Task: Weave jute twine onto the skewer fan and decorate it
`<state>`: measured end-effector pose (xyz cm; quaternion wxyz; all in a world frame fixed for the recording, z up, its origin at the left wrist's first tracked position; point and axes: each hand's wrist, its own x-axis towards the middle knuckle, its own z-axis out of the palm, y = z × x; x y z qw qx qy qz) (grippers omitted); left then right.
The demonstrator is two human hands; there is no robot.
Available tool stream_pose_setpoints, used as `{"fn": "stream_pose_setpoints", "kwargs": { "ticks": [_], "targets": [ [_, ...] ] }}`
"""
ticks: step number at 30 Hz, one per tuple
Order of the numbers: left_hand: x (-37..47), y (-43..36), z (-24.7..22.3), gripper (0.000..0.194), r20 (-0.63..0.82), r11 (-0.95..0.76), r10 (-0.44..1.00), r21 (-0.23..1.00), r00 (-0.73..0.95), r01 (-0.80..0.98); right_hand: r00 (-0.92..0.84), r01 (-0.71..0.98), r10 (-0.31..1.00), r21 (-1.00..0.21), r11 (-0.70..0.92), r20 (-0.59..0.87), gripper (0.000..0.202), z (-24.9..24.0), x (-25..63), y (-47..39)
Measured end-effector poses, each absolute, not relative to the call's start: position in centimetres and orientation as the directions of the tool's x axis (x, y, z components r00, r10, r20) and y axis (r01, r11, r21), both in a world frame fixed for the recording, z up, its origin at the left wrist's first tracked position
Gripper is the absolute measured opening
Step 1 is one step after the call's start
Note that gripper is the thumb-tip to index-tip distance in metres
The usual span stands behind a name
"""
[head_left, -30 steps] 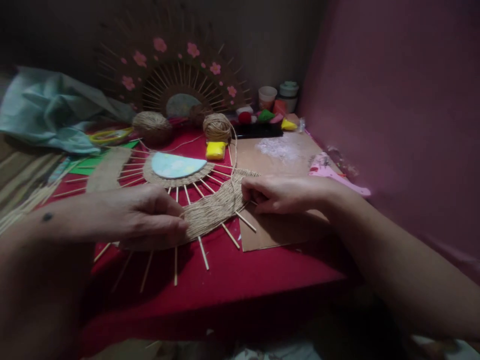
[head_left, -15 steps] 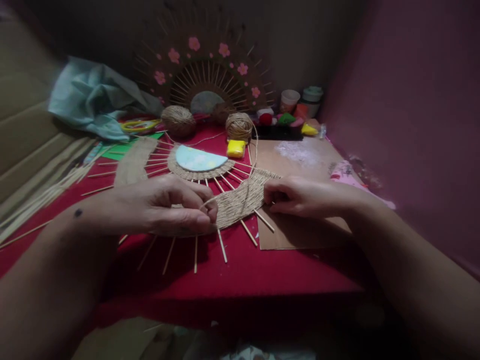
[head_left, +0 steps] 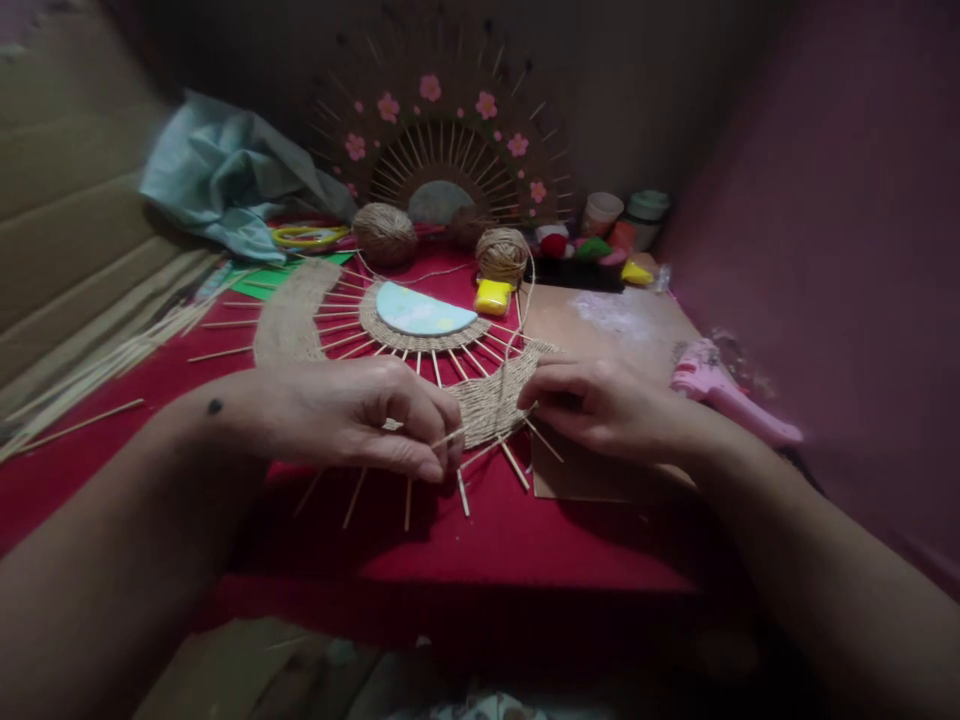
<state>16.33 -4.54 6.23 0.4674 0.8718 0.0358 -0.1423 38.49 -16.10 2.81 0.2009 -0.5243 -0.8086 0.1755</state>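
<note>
**Two hands at the lower edge of a woven twine fan**

The half-round fan (head_left: pixel 486 408) lies on the red cloth (head_left: pixel 525 560) in front of the person, and its right end lies over a sheet of cardboard (head_left: pixel 570 482). The left hand (head_left: pixel 390 415) is above the woven band; its thumb and forefinger are pressed together on a thin pale strand (head_left: pixel 478 457), which seems to be twine. The right hand (head_left: pixel 589 400) is bent at the right end of the band, with curled fingers. Probably one hand steadies the work while the other controls the strand.

The ball of twine (head_left: pixel 502 255) sits behind the fan, perhaps so that its loose line can come down freely to the band. A finished-looking fan with pink flowers (head_left: pixel 442 125) stands at the back, maybe as a model.

Some things are difficult to see. The left hand covers the middle of the band and some sticks (head_left: pixel 409 505). The right fingertips are turned away, so I cannot tell whether they clamp anything. The flowered fan fades into the dark, and the pink tool (head_left: pixel 727 400) is partly behind the right forearm.
</note>
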Motion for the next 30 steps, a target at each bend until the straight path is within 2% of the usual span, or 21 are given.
{"fn": "stream_pose_setpoints", "kwargs": {
  "ticks": [4, 10, 17, 21, 25, 30],
  "targets": [
    [16.3, -4.3, 6.1, 0.020, -0.277, -0.576, -0.115, 0.801, 0.954, 0.163, -0.399, 0.754, 0.897, -0.489, 0.438, 0.190, 0.022, 3.0, 37.8, -16.3],
    [16.1, -4.8, 5.9, 0.017, -0.269, -0.530, -0.076, 0.827, 0.960, 0.190, -0.499, 0.709, 0.850, -0.484, 0.513, 0.170, 0.018, 2.9, 35.0, -17.0],
    [14.5, -6.3, 5.0, 0.015, -0.259, -0.516, -0.071, 0.836, 0.963, 0.187, -0.519, 0.713, 0.842, -0.467, 0.522, 0.147, 0.021, 1.0, 33.9, -16.7],
    [12.8, -7.5, 4.3, 0.015, -0.171, -0.565, -0.002, 0.813, 0.985, 0.140, -0.514, 0.709, 0.852, -0.508, 0.490, 0.105, 0.018, 1.2, 34.0, -16.4],
    [11.4, -9.3, 3.3, 0.017, -0.060, -0.644, 0.147, 0.751, 0.987, 0.142, -0.564, 0.648, 0.822, -0.575, 0.499, 0.079, 0.012, 1.6, 34.4, -16.3],
    [10.8, -11.7, 1.4, 0.021, 0.066, -0.724, 0.159, 0.686, 0.985, 0.071, -0.610, 0.608, 0.788, -0.589, 0.532, 0.082, 0.011, 1.6, 34.6, -16.5]
  ]
}}
